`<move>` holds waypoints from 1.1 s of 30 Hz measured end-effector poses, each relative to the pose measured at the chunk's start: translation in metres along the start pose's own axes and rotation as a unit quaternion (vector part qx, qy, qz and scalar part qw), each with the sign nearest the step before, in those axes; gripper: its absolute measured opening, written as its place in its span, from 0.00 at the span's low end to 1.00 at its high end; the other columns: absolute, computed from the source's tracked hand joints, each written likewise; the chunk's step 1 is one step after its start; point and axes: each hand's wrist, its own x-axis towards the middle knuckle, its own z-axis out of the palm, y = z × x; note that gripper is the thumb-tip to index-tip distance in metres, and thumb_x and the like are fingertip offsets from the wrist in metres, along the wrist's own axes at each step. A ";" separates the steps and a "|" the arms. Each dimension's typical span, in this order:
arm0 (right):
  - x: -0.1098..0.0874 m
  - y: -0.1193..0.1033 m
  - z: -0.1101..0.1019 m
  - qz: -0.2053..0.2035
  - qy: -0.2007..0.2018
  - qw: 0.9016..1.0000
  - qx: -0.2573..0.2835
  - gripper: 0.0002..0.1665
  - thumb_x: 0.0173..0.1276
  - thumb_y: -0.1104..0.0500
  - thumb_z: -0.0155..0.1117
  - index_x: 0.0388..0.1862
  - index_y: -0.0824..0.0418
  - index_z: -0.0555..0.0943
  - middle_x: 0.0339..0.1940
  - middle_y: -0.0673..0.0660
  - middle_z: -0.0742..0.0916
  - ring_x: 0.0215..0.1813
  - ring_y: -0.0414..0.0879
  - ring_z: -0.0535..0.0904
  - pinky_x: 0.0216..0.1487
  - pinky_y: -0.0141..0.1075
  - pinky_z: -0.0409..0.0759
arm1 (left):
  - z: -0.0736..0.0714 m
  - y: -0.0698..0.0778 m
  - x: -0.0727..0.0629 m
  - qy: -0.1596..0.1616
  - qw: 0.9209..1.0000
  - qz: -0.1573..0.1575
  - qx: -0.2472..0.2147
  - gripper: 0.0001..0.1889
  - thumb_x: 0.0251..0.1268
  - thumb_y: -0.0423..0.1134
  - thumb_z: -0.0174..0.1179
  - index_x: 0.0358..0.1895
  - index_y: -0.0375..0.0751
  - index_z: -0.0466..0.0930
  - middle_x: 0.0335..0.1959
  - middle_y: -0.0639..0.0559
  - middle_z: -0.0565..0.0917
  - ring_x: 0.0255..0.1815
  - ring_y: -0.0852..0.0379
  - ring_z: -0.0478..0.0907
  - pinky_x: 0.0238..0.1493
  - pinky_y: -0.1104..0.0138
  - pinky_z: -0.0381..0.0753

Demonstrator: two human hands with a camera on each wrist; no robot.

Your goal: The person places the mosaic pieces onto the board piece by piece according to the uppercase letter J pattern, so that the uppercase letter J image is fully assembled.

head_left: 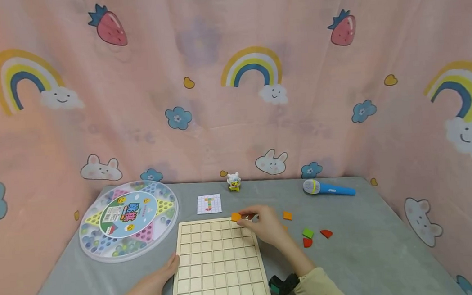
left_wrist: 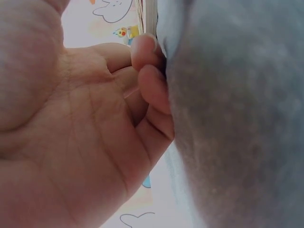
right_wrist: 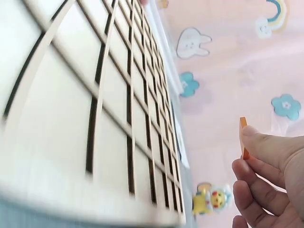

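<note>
A pale wooden grid board (head_left: 219, 266) lies on the grey table. My left hand (head_left: 151, 286) rests against its left edge near the lower corner; in the left wrist view the fingers (left_wrist: 151, 88) are loosely bent beside the board's edge. Between thumb and fingertips, my right hand (head_left: 265, 224) pinches an orange square tile (head_left: 235, 216) over the board's far edge. The right wrist view shows that tile (right_wrist: 244, 137) edge-on. Right of the board lie another orange tile (head_left: 287, 215), a green tile (head_left: 308, 233) and red rounded pieces (head_left: 326, 233). A further orange piece is partly hidden by my right hand.
A pattern card (head_left: 209, 204) lies behind the board, with a small figurine (head_left: 234, 182) farther back. The round Chinese checkers set (head_left: 128, 221) is at the left. A blue microphone (head_left: 329, 188) lies at the back right. A printed pink curtain (head_left: 219, 139) encloses the table.
</note>
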 end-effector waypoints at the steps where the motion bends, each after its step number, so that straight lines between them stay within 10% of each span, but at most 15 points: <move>1: 0.001 -0.003 0.003 0.000 0.000 1.000 0.000 0.13 0.69 0.57 0.77 0.49 0.61 0.92 0.43 0.53 0.93 0.43 0.47 0.84 0.37 0.33 0.79 | 0.000 0.000 -0.001 0.001 1.000 -0.005 0.000 0.69 0.45 0.53 0.86 0.84 0.26 0.50 0.84 0.25 0.52 0.80 0.25 0.58 0.72 0.59 0.72; 33: 0.024 -0.028 0.076 -0.008 -0.096 0.995 0.015 0.11 0.64 0.60 0.81 0.44 0.63 0.93 0.35 0.51 0.90 0.35 0.37 0.78 0.38 0.31 0.78 | -0.002 0.009 -0.003 0.010 0.999 -0.024 0.019 0.66 0.45 0.51 0.86 0.83 0.28 0.54 0.85 0.28 0.54 0.80 0.30 0.61 0.73 0.42 0.70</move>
